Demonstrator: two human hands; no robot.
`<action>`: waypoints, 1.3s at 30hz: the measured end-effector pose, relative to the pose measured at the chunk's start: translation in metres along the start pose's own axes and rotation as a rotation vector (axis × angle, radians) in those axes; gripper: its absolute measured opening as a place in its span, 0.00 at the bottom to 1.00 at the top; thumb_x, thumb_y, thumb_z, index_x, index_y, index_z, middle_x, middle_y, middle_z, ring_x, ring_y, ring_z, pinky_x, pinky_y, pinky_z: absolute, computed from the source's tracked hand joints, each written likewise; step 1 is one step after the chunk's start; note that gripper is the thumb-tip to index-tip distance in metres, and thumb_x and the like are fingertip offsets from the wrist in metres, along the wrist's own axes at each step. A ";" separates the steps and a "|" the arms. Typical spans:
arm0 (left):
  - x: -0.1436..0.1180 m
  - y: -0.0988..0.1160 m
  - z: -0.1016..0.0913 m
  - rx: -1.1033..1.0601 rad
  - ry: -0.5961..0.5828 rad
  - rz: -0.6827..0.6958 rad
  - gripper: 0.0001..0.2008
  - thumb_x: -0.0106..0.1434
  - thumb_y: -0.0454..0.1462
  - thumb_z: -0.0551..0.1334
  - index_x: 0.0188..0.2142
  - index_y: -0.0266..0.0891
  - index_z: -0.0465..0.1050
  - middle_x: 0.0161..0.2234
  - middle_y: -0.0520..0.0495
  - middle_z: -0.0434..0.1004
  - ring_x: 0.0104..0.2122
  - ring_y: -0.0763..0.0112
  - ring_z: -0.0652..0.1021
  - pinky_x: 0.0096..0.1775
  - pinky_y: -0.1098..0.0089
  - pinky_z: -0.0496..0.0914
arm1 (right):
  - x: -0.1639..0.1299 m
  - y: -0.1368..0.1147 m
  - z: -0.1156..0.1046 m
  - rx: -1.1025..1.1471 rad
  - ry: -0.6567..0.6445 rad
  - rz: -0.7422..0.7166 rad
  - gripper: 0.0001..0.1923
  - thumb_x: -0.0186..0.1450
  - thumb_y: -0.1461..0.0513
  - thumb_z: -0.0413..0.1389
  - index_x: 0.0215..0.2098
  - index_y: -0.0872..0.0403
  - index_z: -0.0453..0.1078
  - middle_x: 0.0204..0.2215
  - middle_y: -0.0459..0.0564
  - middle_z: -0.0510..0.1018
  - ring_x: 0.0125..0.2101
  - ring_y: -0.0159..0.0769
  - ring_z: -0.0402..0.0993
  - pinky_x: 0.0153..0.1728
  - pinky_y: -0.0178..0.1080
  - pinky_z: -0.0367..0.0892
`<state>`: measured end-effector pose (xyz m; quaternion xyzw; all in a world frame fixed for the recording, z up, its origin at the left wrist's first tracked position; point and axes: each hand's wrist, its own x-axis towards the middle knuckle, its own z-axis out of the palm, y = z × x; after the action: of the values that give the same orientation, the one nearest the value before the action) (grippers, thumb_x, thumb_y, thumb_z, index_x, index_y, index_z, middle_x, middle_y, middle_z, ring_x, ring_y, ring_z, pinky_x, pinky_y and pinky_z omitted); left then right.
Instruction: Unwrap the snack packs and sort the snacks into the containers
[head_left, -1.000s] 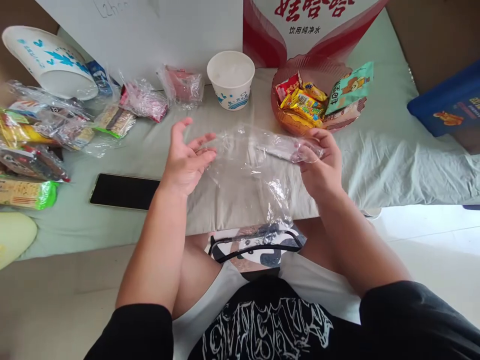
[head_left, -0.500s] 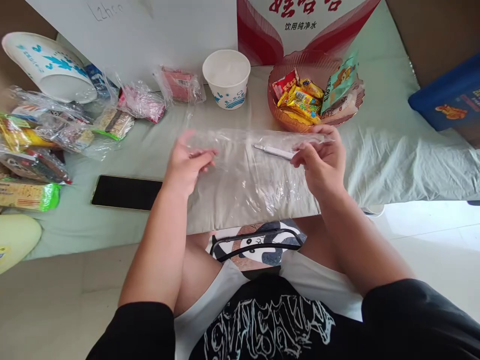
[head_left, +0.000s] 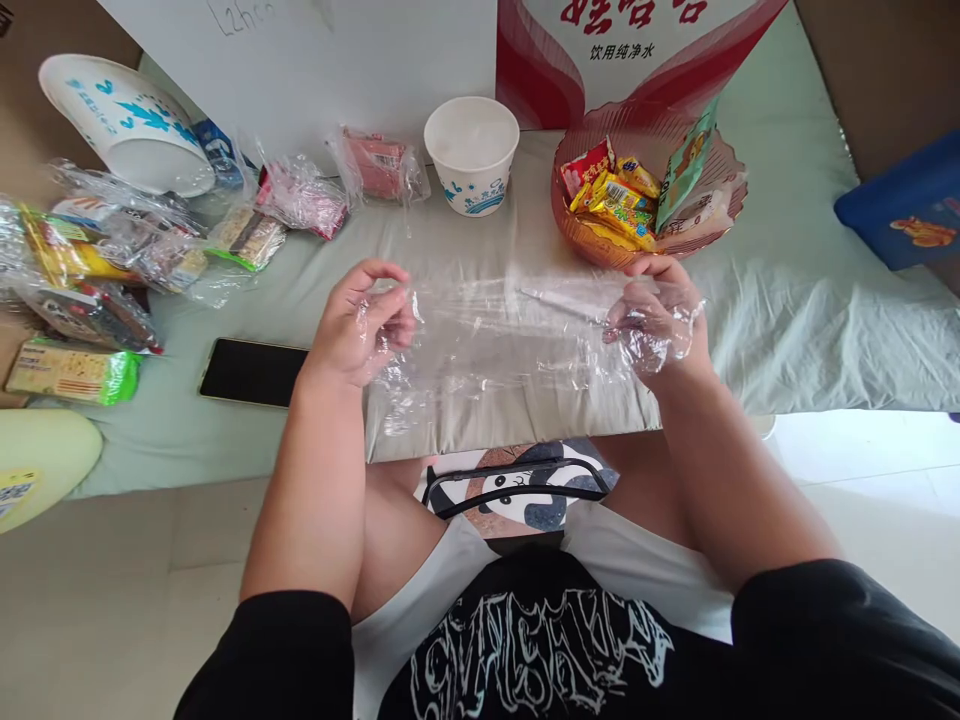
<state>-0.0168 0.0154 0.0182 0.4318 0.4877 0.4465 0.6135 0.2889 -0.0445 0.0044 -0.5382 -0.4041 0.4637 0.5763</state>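
Observation:
A sheet of clear plastic film [head_left: 495, 345] is stretched between my two hands above the cloth-covered surface. My left hand [head_left: 360, 325] pinches its left end, with film draped over the fingers. At the other end, my right hand [head_left: 664, 325] has its fingers curled inside or behind crumpled film. A slim, pale, pen-like tool [head_left: 555, 302] points left from my right fingers. It shows blurred through the film, so its exact kind is unclear. Beyond the film stand a white paper tub [head_left: 471, 150] with blue print and a pink ribbed bowl [head_left: 574, 215] of wrapped snacks.
A black phone [head_left: 253, 373] lies left of my left forearm. Several packaged snacks [head_left: 157, 255] and a tipped paper tub [head_left: 127, 120] crowd the left side. A white and red carton [head_left: 630, 80] stands at the back. At right is a blue box [head_left: 900, 190].
The film now drapes over both hands and covers the slim tool, which was plainer before. My right hand has moved slightly right. The whole view has shifted a little.

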 end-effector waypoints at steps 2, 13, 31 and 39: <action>0.002 0.002 -0.001 -0.113 -0.013 0.045 0.06 0.55 0.35 0.70 0.27 0.46 0.74 0.19 0.55 0.71 0.18 0.77 0.68 0.21 0.74 0.61 | 0.003 0.001 -0.006 0.067 -0.037 0.007 0.22 0.56 0.46 0.70 0.36 0.45 0.66 0.19 0.38 0.70 0.17 0.30 0.66 0.19 0.36 0.64; 0.013 -0.005 -0.009 -0.076 -0.045 -0.018 0.10 0.52 0.41 0.69 0.22 0.39 0.72 0.29 0.48 0.75 0.27 0.71 0.79 0.23 0.74 0.71 | 0.002 -0.010 -0.025 0.178 -0.149 0.184 0.20 0.56 0.46 0.67 0.27 0.51 0.68 0.27 0.46 0.78 0.16 0.25 0.67 0.14 0.32 0.58; 0.008 -0.017 0.019 -0.137 -0.370 -0.115 0.26 0.57 0.54 0.70 0.49 0.44 0.75 0.45 0.43 0.82 0.37 0.62 0.84 0.28 0.72 0.72 | -0.022 0.017 0.040 -0.058 -0.978 0.486 0.13 0.62 0.55 0.68 0.35 0.54 0.71 0.21 0.41 0.75 0.20 0.24 0.70 0.19 0.29 0.64; -0.004 -0.039 0.035 -0.025 -0.655 -0.065 0.51 0.45 0.59 0.78 0.64 0.45 0.69 0.62 0.35 0.77 0.62 0.43 0.77 0.58 0.51 0.75 | -0.017 0.018 0.041 -0.195 -0.298 0.167 0.09 0.63 0.59 0.61 0.31 0.51 0.65 0.18 0.40 0.72 0.17 0.26 0.65 0.20 0.33 0.63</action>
<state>0.0224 -0.0011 -0.0129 0.5292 0.2725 0.2696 0.7570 0.2438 -0.0514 -0.0092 -0.5486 -0.4816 0.5431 0.4149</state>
